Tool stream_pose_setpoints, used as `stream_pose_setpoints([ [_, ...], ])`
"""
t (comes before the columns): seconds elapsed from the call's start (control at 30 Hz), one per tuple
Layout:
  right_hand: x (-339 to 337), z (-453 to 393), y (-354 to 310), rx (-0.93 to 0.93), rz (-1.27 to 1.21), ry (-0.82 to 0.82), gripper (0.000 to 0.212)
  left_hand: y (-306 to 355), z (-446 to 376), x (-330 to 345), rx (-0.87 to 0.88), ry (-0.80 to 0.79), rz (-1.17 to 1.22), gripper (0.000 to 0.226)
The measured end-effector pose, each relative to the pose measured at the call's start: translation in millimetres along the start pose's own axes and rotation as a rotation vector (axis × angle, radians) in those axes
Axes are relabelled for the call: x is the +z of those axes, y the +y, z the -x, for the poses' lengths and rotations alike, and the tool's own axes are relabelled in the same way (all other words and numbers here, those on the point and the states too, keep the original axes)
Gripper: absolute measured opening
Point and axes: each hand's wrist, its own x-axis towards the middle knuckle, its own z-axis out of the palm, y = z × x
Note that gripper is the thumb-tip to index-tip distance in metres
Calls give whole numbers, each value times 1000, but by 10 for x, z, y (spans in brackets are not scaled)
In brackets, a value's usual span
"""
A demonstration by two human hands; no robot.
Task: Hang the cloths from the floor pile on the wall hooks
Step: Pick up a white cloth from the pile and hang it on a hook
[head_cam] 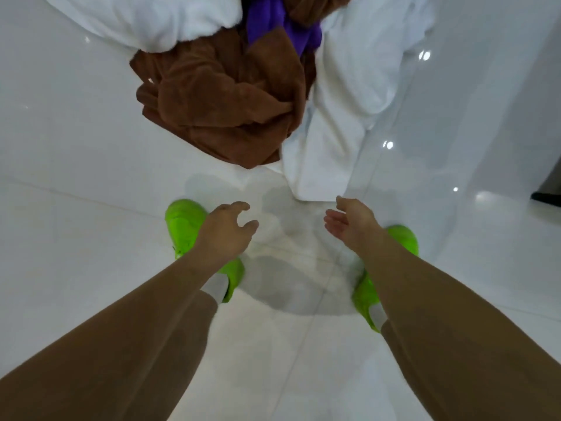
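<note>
A pile of cloths lies on the glossy white floor ahead of me. A crumpled brown cloth (pixel 224 101) is in the middle, a purple cloth (pixel 282 22) sits behind it, a white cloth (pixel 343 110) stretches down the right side, and another white cloth (pixel 145 16) lies at the top left. My left hand (pixel 226 229) hovers below the brown cloth, fingers loosely curled, holding nothing. My right hand (pixel 349 221) hovers just below the near end of the right white cloth, palm turned inward, fingers relaxed and empty. No wall hooks are in view.
My two bright green shoes (pixel 182 220) (pixel 403 238) stand on the white tiled floor (pixel 91 208) under my hands. A dark object (pixel 546 197) shows at the right edge. Ceiling lights reflect on the tiles.
</note>
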Motion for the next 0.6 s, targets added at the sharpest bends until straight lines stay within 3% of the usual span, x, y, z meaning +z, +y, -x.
stream_pose_setpoints([
  [0.13,195,-423,-17,159,-275,-82,41,-105,-313,174,-51,-1,36,44],
  [0.27,400,-597,-77,235,-386,-106,29,-83,-476,266,-58,-22,37,42],
  [0.6,365,-44,-184,35,-833,-121,49,237,-318,54,-13,-12,66,36],
])
